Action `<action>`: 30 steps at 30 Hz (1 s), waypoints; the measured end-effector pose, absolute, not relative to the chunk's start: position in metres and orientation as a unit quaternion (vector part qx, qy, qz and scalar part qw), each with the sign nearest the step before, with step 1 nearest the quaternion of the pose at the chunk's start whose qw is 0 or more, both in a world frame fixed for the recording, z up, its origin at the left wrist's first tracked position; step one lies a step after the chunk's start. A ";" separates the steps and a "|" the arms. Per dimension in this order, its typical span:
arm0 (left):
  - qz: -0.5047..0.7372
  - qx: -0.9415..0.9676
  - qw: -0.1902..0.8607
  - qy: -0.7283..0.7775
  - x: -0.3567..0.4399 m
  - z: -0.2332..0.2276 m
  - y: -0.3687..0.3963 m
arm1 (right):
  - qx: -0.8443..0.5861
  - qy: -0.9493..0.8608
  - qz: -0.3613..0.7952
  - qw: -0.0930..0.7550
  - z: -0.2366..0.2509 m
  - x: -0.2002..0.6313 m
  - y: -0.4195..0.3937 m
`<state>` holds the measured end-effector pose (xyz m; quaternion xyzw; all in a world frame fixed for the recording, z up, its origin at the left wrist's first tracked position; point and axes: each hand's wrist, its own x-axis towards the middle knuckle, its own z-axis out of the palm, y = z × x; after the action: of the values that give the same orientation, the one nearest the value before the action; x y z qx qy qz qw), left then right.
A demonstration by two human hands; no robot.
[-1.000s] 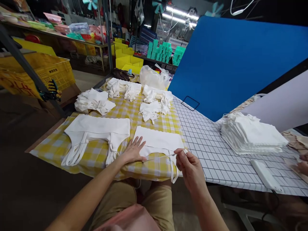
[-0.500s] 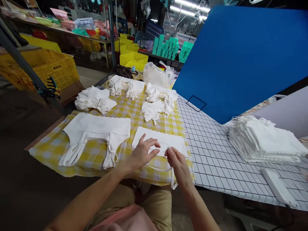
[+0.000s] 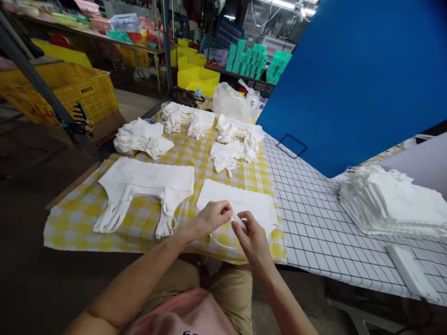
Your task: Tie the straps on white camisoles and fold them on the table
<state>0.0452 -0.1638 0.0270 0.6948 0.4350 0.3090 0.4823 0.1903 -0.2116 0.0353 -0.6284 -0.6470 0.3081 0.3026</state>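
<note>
A white strapped bra top [image 3: 244, 200] lies flat on the yellow checked cloth in front of me, a thin strap looping from its lower edge. My left hand [image 3: 213, 217] pinches one end of a white strap [image 3: 239, 220] just above the garment. My right hand [image 3: 250, 236] grips the same strap a little farther right, its fingers curled round it. To the left, a second white bra top [image 3: 148, 184] is spread out with its straps bunched toward me.
Bundles of white garments [image 3: 188, 118] and a crumpled white pile [image 3: 142, 138] lie farther back. A tall stack of white garments [image 3: 391, 200] and a white device [image 3: 412, 270] rest on the grid-patterned cloth [image 3: 314, 237]. A blue board [image 3: 349, 88] leans behind; a yellow crate [image 3: 84, 97] stands left.
My left hand's fingers, apart before, have closed on the strap. Both hands now hold it close together, stretched between them. The view has shifted slightly.
</note>
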 end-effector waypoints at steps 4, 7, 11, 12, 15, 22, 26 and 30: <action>0.253 0.606 0.646 0.390 0.039 0.015 -0.157 | -0.602 -0.711 0.192 0.309 0.023 0.190 -0.213; 0.210 0.553 0.722 0.358 0.034 0.007 -0.153 | -0.565 -0.769 0.125 0.272 0.015 0.190 -0.210; 0.189 0.608 0.668 0.386 0.030 -0.005 -0.144 | -0.558 -0.777 0.132 0.261 0.003 0.194 -0.195; 0.204 0.651 0.602 0.415 0.031 -0.010 -0.141 | -0.562 -0.768 0.148 0.270 0.000 0.196 -0.188; 0.239 0.779 0.354 0.458 0.034 -0.027 -0.132 | -0.591 -0.726 0.207 0.285 -0.015 0.202 -0.167; 0.126 0.899 0.166 0.385 0.045 -0.052 -0.118 | -0.638 -0.669 0.311 0.220 -0.050 0.213 -0.134; 0.113 0.899 0.145 0.396 0.046 -0.054 -0.114 | -0.635 -0.681 0.302 0.204 -0.055 0.212 -0.128; 0.150 0.874 0.175 0.428 0.046 -0.053 -0.110 | -0.624 -0.708 0.277 0.183 -0.050 0.209 -0.125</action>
<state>0.0460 -0.1096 -0.0525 0.8738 0.4281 0.1504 0.1745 0.2092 -0.1254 -0.0501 -0.6236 -0.7078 0.2773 0.1826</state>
